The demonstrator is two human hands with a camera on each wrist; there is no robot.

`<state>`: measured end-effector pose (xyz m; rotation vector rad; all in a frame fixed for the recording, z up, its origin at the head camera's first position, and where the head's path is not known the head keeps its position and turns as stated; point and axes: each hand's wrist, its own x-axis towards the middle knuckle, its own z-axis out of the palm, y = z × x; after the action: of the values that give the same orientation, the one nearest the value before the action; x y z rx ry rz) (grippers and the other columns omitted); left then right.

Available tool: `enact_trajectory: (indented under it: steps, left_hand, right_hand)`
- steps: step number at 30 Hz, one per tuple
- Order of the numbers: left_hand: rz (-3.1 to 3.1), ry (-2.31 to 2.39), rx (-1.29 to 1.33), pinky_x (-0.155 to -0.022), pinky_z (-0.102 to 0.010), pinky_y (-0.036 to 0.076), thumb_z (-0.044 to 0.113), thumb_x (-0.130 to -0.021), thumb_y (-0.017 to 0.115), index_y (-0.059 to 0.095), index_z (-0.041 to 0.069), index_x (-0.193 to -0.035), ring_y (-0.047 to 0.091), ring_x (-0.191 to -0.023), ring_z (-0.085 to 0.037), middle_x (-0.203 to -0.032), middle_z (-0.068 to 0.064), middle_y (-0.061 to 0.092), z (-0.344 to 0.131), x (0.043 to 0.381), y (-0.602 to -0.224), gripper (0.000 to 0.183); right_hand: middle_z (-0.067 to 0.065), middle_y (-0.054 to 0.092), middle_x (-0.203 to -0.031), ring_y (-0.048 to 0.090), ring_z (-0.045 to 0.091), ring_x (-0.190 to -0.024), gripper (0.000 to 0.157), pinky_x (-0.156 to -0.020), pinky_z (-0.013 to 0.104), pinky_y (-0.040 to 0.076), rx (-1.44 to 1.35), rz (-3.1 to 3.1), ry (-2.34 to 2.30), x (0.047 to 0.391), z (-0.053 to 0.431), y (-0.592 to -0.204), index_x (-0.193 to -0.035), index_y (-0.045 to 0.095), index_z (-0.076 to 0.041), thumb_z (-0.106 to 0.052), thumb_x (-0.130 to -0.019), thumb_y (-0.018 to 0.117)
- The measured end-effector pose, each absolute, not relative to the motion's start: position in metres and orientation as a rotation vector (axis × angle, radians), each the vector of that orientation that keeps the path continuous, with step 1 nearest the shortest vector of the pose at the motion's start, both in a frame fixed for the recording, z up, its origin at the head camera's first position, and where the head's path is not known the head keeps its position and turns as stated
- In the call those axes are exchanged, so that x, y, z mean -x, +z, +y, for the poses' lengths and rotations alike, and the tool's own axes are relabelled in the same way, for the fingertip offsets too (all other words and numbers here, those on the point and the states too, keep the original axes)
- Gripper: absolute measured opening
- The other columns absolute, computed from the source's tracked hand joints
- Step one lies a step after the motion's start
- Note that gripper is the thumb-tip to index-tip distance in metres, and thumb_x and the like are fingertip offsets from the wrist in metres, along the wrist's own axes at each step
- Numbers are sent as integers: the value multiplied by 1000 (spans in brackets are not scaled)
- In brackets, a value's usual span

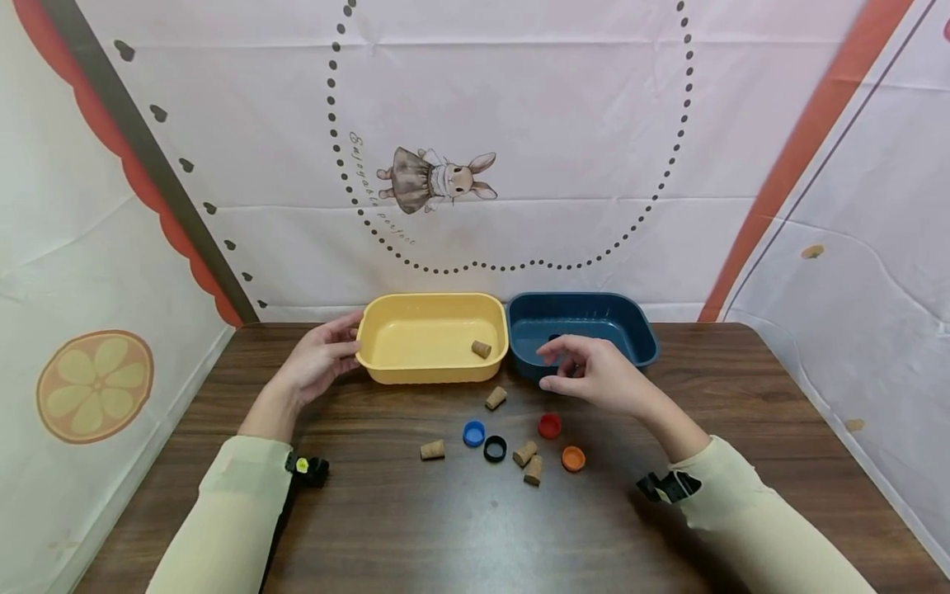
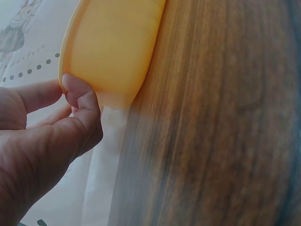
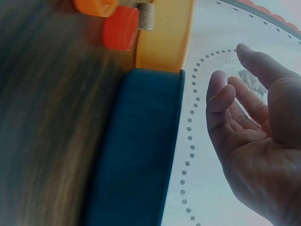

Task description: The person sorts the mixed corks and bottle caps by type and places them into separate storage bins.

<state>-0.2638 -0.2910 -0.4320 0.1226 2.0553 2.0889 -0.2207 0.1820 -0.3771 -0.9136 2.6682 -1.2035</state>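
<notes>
My left hand (image 1: 321,356) pinches the left end of a yellow plastic basin (image 1: 416,375), fingers and thumb at its rim, as the left wrist view also shows. One cork (image 1: 481,349) lies inside that basin. Over the front of a dark blue basin (image 1: 638,351) hovers my right hand (image 1: 594,371), its fingers loosely bent with nothing between them. Part of a small dark object (image 1: 554,337) shows in the blue basin beside the fingertips; the hand hides some of the interior. On the table nearby are a red bottle cap (image 1: 549,426) and another cork (image 1: 496,398).
In front of the basins lie a blue cap (image 1: 473,434), a black cap (image 1: 495,449), an orange cap (image 1: 573,459) and several corks, one (image 1: 433,450) off to the left. A patterned white cloth (image 1: 557,165) hangs behind the wooden table (image 1: 460,536).
</notes>
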Motion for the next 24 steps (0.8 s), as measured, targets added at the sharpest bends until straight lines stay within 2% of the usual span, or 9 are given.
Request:
enact_trajectory:
  steps: [9,15,24]
  left_hand:
    - [2051,2094,-117,-86,-28,57,-5,-109,50,25,4,-169,56,-113,-25,-139,-24,41,-291,264,-432,65]
    - [2054,2095,-115,-85,-27,58,-6,-109,49,24,3,-168,57,-114,-25,-139,-25,41,-291,264,-432,66]
    - [2057,2095,-106,-84,-26,57,-6,-108,50,24,4,-169,57,-112,-24,-139,-24,41,-291,264,-432,66]
  right_hand:
    - [5,72,-115,67,15,-90,42,-75,31,58,971,2606,-1160,216,197,-395,-132,71,-9,-22,-94,85]
    - [13,69,-109,64,18,-87,44,-72,30,57,972,2503,-1115,215,204,-410,-135,68,-9,-21,-95,83]
    - [12,69,-118,64,19,-86,48,-70,30,56,949,2433,-1091,218,208,-421,-136,67,-6,-24,-94,84]
